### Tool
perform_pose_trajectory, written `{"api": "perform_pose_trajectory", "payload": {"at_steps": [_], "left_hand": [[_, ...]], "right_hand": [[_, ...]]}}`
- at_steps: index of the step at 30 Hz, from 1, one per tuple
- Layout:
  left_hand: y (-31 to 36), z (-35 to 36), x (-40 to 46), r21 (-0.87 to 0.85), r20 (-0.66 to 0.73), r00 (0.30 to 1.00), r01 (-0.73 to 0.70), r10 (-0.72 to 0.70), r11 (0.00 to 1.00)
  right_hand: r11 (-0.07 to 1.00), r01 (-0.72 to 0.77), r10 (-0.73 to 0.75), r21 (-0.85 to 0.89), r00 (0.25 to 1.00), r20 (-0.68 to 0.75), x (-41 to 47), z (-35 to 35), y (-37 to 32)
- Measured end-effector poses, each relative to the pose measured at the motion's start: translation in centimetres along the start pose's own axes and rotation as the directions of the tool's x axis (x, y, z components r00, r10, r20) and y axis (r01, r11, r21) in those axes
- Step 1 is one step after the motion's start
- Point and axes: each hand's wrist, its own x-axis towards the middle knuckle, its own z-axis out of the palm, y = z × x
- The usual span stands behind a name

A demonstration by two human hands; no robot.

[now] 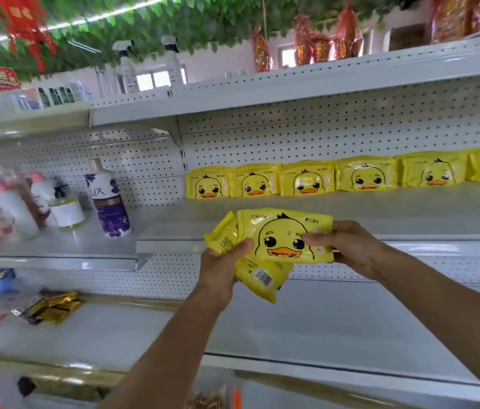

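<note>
The left hand (224, 267) grips a bundle of yellow duck packs (262, 277) from below, while the right hand (347, 243) pinches the right end of the front pack (283, 234) (duck face toward the camera). Both hands hold them just in front of the middle shelf (380, 208); at the back of that shelf stands a row of like packs (306, 180).

Held items: front duck pack (284, 231), yellow, face outward, gripped at its left end by the left hand (227, 262) and pinched at its right end by the right hand (347, 246). Two more packs (262, 277) are fanned behind it in the left hand.
Middle shelf (380, 208): row of duck packs (308, 178), upright against the pegboard (321, 134).
Neighbouring shelf (55, 246): purple bottle (109, 202), pump bottle (66, 209).
Lower shelf (132, 326): gold packets (53, 308).
</note>
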Motion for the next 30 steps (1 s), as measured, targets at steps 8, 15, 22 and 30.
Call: {"api": "perform_pose_trajectory", "payload": {"at_steps": [8,15,22,30], "left_hand": [[4.1,-0.5,7.1,0.035,-0.074,0.995,-0.066,0.068,0.997],[5.7,-3.1,12.7,0.023,-0.276,0.953,-0.121,0.123,0.992],[7.5,-8.8,19.1,-0.093,-0.465,0.876,-0.192,0.128,0.977],[9.5,-12.9,24.8,-0.149,-0.422,0.901,-0.177,0.099,0.973]], "right_hand": [[0.994,0.095,-0.097,0.062,0.995,0.018,7.4,1.6,-3.1],[0.983,0.18,-0.176,0.022,0.977,-0.118,13.6,2.4,-2.7],[0.937,0.19,-0.23,-0.294,0.968,-0.105,20.2,5.3,-2.1],[0.82,0.116,-0.263,-0.561,0.946,-0.189,29.4,13.1,-2.0]]}}
